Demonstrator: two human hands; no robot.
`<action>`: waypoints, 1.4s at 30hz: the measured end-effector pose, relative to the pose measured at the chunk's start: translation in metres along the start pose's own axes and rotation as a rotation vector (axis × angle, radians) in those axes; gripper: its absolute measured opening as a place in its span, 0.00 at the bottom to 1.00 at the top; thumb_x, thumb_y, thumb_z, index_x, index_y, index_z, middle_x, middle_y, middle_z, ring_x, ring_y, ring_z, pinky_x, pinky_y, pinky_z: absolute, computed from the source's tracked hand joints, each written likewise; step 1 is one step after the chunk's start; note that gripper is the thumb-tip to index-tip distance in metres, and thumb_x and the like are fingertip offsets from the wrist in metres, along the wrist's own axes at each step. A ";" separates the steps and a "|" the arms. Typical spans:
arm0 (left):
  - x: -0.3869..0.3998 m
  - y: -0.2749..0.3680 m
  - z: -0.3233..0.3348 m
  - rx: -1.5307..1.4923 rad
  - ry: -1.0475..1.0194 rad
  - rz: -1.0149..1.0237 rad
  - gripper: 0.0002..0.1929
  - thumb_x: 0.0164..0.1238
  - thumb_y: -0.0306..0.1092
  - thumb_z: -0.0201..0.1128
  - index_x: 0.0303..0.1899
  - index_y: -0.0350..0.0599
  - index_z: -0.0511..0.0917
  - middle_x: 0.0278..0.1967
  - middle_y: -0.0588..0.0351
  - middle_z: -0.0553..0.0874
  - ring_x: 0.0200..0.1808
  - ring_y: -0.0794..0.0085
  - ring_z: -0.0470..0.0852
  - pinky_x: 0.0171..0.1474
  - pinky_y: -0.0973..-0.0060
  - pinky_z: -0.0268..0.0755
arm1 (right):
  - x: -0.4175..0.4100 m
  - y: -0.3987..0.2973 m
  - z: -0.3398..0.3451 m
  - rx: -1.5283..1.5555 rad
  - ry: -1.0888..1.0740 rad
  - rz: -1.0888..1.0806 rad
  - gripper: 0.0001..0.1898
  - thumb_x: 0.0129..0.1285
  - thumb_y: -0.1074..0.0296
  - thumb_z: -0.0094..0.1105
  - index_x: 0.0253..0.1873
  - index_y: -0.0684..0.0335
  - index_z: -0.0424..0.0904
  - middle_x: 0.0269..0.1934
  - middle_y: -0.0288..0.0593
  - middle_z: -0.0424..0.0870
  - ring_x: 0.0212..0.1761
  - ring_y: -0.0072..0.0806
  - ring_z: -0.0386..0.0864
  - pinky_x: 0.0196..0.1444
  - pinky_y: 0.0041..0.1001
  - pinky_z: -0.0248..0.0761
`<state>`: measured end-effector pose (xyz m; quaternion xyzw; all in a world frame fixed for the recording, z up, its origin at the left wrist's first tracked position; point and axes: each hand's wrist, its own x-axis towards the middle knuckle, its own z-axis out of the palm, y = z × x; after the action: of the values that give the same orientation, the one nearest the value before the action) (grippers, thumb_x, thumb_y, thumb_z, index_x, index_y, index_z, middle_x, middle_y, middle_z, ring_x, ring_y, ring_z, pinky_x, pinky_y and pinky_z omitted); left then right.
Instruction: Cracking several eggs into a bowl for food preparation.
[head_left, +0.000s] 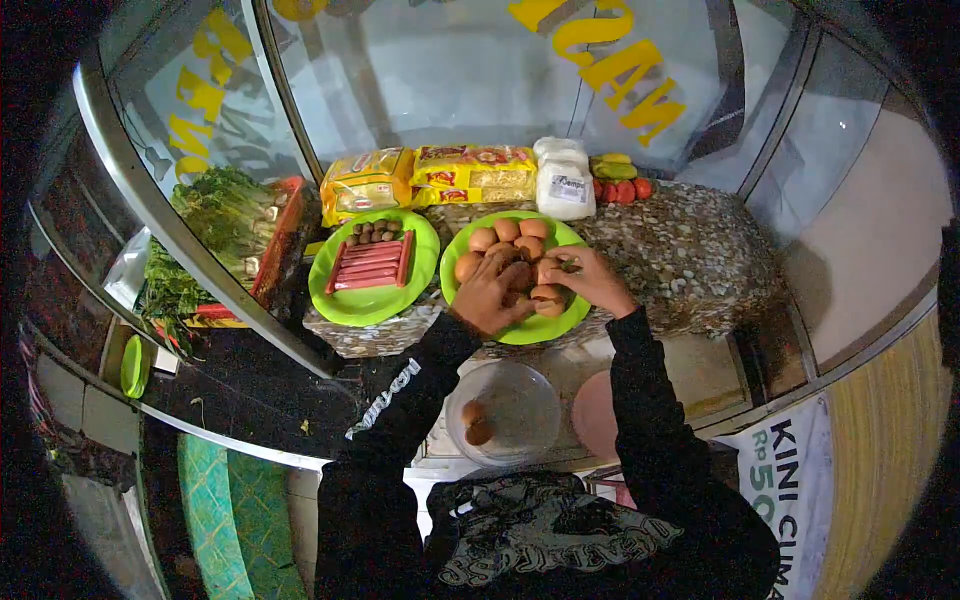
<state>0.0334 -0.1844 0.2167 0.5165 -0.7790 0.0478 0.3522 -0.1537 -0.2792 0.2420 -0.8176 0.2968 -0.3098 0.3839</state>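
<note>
A bright green plate (480, 328) on the pebbled ledge carries several brown eggs (481, 239). My left hand (489, 294) lies over the eggs on the plate's near left side, its fingers spread and curved around a shaded egg (517, 276); whether it grips that egg is unclear. From the right, my right hand (596, 276) has thumb and fingers around another egg (545, 271) among the group. Beside this plate, to the left, a second green plate (367, 309) bears pink sausages (369, 265) and small brown meatballs (373, 231).
Below my forearms sits a clear tub (521, 405) with two eggs (478, 423). Yellow noodle packs (474, 175), white bags (566, 180) and tomatoes (622, 190) line the glass. Leafy greens (217, 225) fill a red crate (279, 251) past the metal frame post (161, 199).
</note>
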 end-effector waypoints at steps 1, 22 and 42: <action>0.001 0.001 -0.001 -0.009 -0.008 0.002 0.27 0.49 0.47 0.65 0.49 0.40 0.72 0.53 0.45 0.69 0.59 0.51 0.65 0.60 0.59 0.58 | 0.000 0.003 -0.001 -0.002 0.004 0.001 0.19 0.51 0.63 0.66 0.45 0.68 0.76 0.43 0.46 0.79 0.46 0.29 0.76 0.50 0.29 0.68; -0.040 0.057 -0.042 -0.014 0.133 -0.092 0.24 0.50 0.33 0.65 0.50 0.37 0.70 0.54 0.40 0.69 0.56 0.46 0.67 0.58 0.59 0.59 | -0.057 -0.063 -0.004 0.032 0.074 -0.116 0.14 0.56 0.69 0.60 0.48 0.64 0.75 0.45 0.46 0.79 0.50 0.36 0.76 0.54 0.28 0.64; -0.175 0.060 0.048 0.169 -1.005 -0.500 0.18 0.56 0.45 0.58 0.46 0.48 0.75 0.42 0.44 0.77 0.47 0.61 0.76 0.48 0.59 0.70 | -0.173 0.053 0.182 0.030 -0.372 -0.219 0.17 0.48 0.66 0.61 0.44 0.65 0.74 0.38 0.54 0.77 0.43 0.48 0.74 0.45 0.39 0.68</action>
<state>-0.0029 -0.0424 0.0938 0.6709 -0.6984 -0.2266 -0.1038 -0.1423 -0.1006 0.0574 -0.8822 0.1258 -0.1977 0.4084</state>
